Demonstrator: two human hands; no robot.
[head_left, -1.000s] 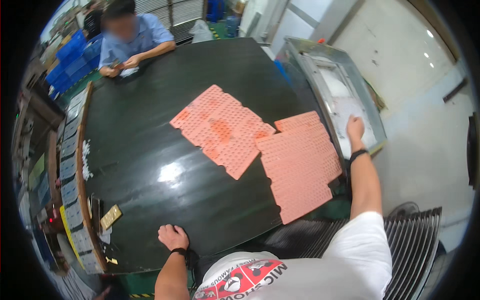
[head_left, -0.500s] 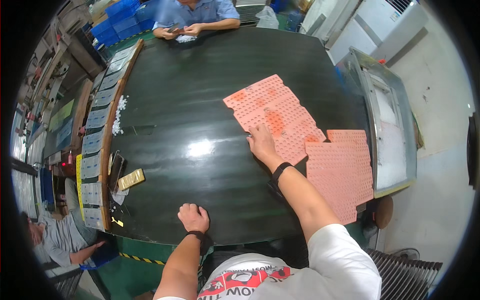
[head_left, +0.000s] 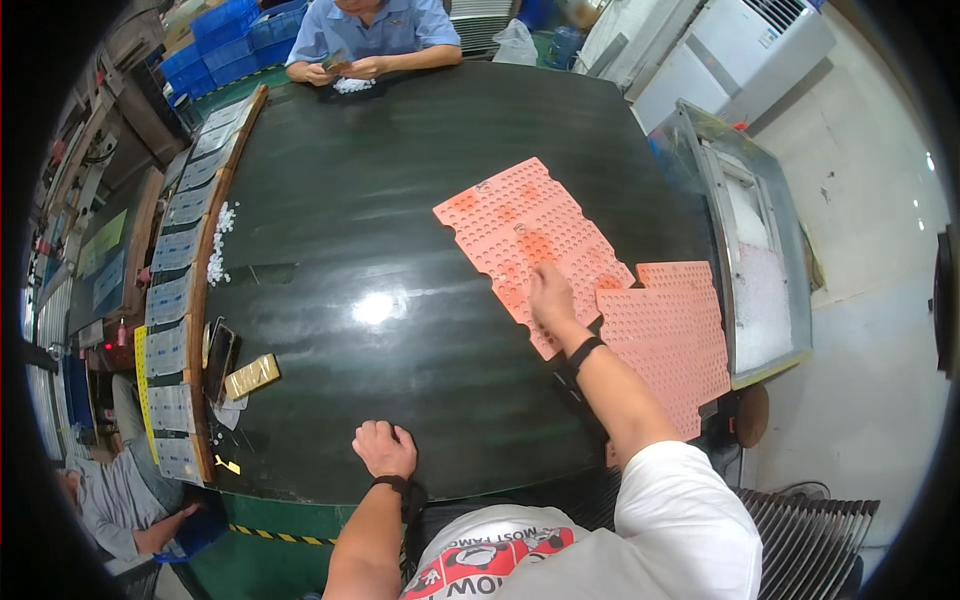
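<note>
My right hand (head_left: 551, 299) is over the lower part of a salmon-pink board (head_left: 500, 225) dotted with rows of small holes and notched along its edges. Its fingers are bent together and point down at the board; whatever they may hold is hidden. Darker orange patches mark this board's surface. A second pink perforated board (head_left: 665, 345) lies beside it to the right, partly under my forearm. My left hand (head_left: 385, 448) rests closed, knuckles up, on the dark table (head_left: 330, 200) near its front edge, touching nothing else.
A wooden rail with silvery packs (head_left: 168, 300) runs along the left edge. Near it lie white pieces (head_left: 220, 245), a phone-like dark object (head_left: 221, 360) and a gold block (head_left: 251, 376). A tray of white material (head_left: 757, 290) stands right. A co-worker (head_left: 375, 40) handles something small across the table.
My right hand has moved from the left edge of the upper board onto its surface. My left hand stays on the table. The whole view has shifted slightly.
</note>
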